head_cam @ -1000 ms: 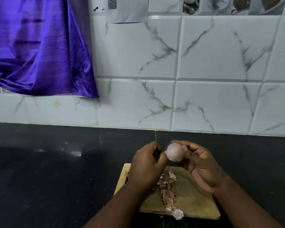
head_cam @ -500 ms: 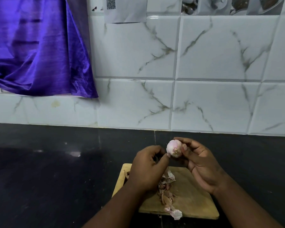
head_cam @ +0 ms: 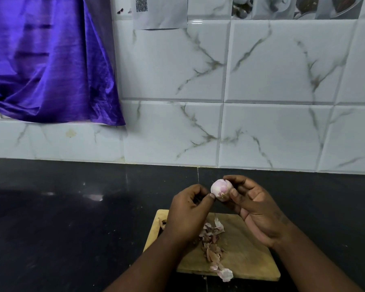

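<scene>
A small pale pink onion (head_cam: 219, 189), mostly peeled, is held above the far edge of a wooden cutting board (head_cam: 247, 256). My right hand (head_cam: 255, 209) grips it between the thumb and fingertips, palm turned up. My left hand (head_cam: 188, 213) sits just left of it with fingers curled in, and its thumb tip touches the onion's lower left side. Whether anything lies inside that fist is hidden. Loose onion skins (head_cam: 212, 243) lie in a strip down the middle of the board.
The board lies on a black stone counter (head_cam: 61, 228) that runs left and right. A white marbled tile wall (head_cam: 261, 133) stands close behind. A purple cloth (head_cam: 46, 66) hangs at the upper left, above the counter.
Both hands have risen a little and moved toward the wall with the onion. The onion has been turned in my right hand's fingers.
</scene>
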Demonstrator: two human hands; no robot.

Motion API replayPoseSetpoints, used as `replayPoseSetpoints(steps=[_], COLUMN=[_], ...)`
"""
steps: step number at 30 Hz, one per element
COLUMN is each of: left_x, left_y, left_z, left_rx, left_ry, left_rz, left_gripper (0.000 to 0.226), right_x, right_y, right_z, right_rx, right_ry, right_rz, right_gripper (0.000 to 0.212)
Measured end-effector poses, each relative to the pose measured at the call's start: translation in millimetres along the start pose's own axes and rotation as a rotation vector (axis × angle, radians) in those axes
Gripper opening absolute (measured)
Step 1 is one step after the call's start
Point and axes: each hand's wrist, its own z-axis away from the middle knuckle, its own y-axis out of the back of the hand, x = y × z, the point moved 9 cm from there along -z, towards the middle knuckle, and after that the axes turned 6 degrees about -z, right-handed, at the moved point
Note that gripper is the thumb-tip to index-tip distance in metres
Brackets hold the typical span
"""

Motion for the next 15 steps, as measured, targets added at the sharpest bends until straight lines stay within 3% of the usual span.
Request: replayPoseSetpoints(steps=[7, 15], left_x=[-8.0, -9.5], left_y=[0.3, 1.1], left_z=[-3.0, -3.1], left_rx=[0.009, 0.027], left_ry=[0.053, 0.068], left_rz=[0.075, 0.078], left_gripper=[0.015, 0.014], right_x=[0.1, 1.2], right_y=[-1.4, -7.4], right_z=[0.8, 0.1], right_rx=[0.006, -0.017], right_ry=[0.008, 0.006], right_rz=[0.014, 0.002], right_gripper=[0.044, 0.062])
